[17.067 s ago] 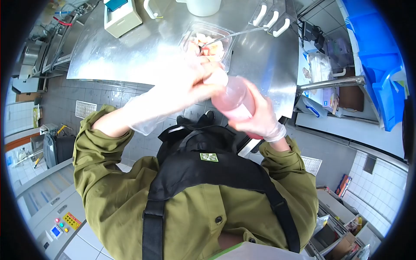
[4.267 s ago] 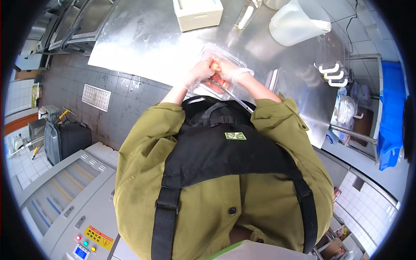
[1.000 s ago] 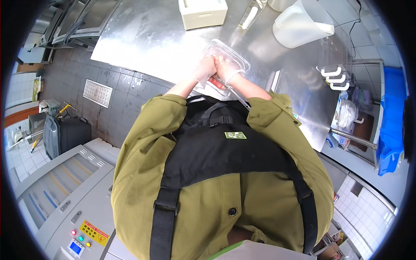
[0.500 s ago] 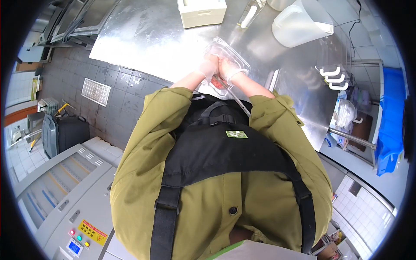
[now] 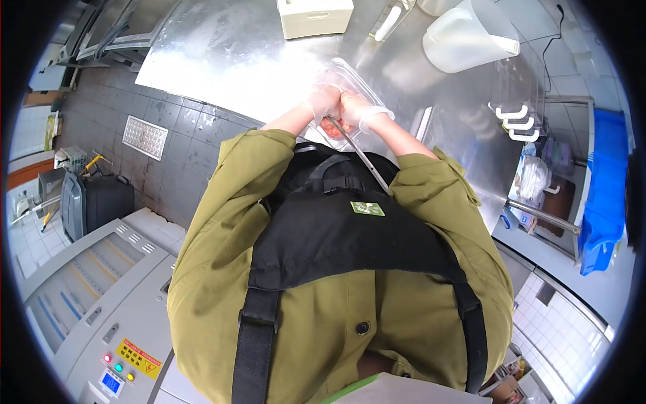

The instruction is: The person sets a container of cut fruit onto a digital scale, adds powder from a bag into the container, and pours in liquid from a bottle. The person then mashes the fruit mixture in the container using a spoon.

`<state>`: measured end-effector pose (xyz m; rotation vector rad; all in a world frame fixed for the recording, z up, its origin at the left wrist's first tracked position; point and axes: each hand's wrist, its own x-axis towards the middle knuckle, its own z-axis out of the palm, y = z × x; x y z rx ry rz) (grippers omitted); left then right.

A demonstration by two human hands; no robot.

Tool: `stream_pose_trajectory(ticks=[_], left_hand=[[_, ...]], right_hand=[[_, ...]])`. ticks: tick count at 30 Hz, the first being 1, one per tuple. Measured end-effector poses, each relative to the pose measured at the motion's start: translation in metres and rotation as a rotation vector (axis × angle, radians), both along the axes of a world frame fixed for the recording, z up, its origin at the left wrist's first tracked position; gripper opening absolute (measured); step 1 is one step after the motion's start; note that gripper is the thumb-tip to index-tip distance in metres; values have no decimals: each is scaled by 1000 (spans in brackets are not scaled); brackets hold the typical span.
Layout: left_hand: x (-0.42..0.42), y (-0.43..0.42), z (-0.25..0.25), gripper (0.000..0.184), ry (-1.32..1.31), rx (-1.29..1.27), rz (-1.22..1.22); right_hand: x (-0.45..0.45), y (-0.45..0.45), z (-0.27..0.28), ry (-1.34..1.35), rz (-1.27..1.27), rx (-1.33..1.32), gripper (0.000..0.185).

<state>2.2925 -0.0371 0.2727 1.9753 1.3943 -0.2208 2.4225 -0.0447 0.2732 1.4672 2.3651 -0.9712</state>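
My left hand (image 5: 325, 101) and my right hand (image 5: 352, 108), both in clear plastic gloves, meet over a clear plastic tray (image 5: 369, 86). Their fingers are curled in and closed, and what they grip is hidden. Just under them lie reddish-pink pieces (image 5: 331, 128) that look like raw meat. A long thin metal rod (image 5: 363, 158), like a skewer, runs from beneath the hands down toward my apron. Its upper end is covered by the fingers.
The steel table (image 5: 222, 54) bears a cream box (image 5: 316, 19), a translucent jug (image 5: 464, 40) and a clear holder with a white-handled tool (image 5: 387, 23). White hooks or handles (image 5: 518, 121) stand at the right. A grey cabinet (image 5: 87, 296) stands behind on the left.
Both hands have shifted slightly, and the right forearm has swung a little outward. More of the reddish pieces and the metal rod shows beneath the hands.
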Motion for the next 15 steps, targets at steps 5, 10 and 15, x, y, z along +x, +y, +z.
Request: stream_pose_trajectory(ticks=[5,10,15], left_hand=[[0,-6,-20,21,-83,168,9],[-3,-8,-18,24,-257,62,396],[-6,-30,18,26,-451,102,587]], right_hand=[[-4,-11,-10,72,-122,197,33],[-12,-13,30,70,-195,95,28],[-12,-14,52,34,-178,78,26]])
